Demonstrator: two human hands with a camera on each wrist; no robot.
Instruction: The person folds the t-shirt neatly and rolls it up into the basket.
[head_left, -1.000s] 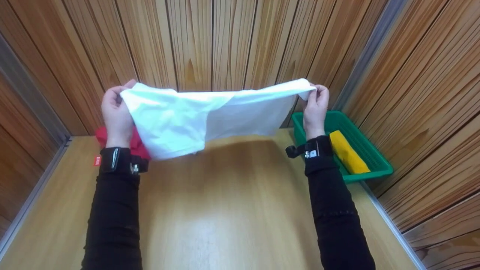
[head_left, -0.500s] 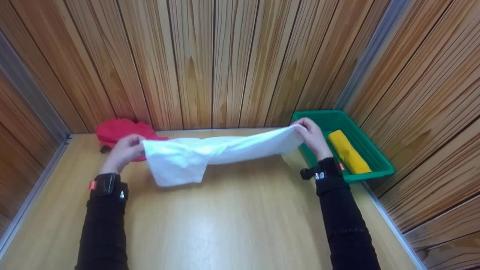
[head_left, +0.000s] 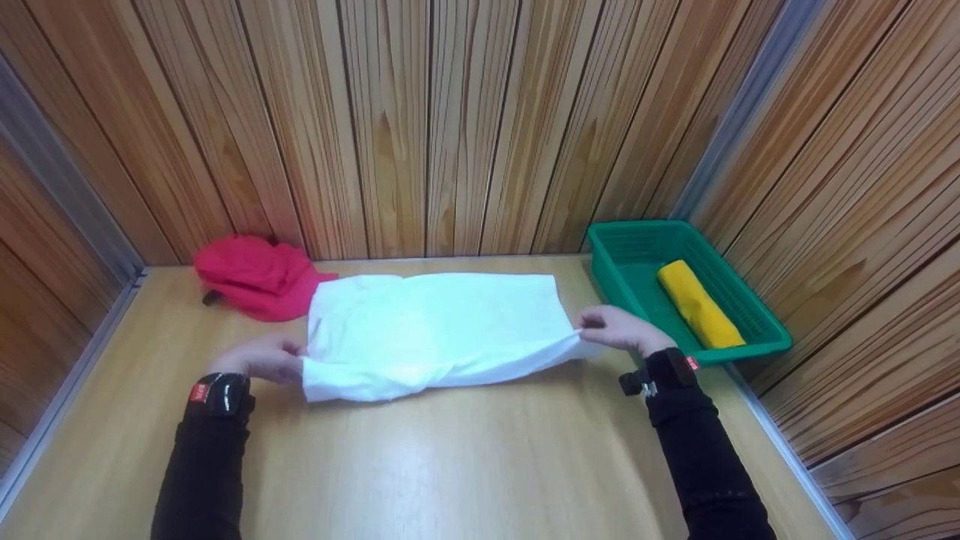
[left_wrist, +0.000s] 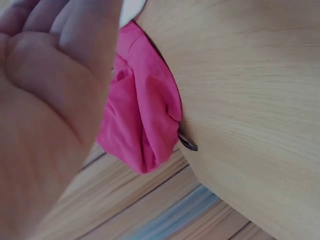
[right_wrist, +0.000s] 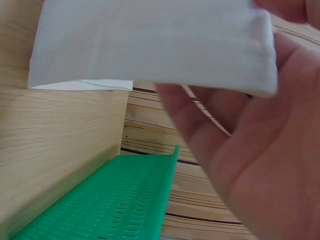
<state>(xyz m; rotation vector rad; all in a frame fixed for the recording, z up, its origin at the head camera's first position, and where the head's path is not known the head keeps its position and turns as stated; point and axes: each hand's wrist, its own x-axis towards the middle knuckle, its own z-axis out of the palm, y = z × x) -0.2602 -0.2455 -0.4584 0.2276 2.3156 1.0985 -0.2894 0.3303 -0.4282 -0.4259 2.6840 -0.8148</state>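
Both ends of a white cloth's near edge are held up off the bench (head_left: 442, 465): the grip of the left hand (head_left: 259, 358) seems to pinch one corner, that of the right hand (head_left: 619, 328) pinches the other between thumb and fingers, likely to keep the edge straight. Beyond, the rest of the white cloth (head_left: 442, 315) lies spread on the bench, so creases can ease. A yellow roll (head_left: 701, 307) lies in a green basket (head_left: 645, 232) at right, presumably contained by its walls; a red cap (head_left: 259, 277) sits far left, probably kept aside.

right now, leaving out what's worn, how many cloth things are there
3: white cloth between left hand and right hand, red cap at back left, yellow roll in basket; more may be hidden.
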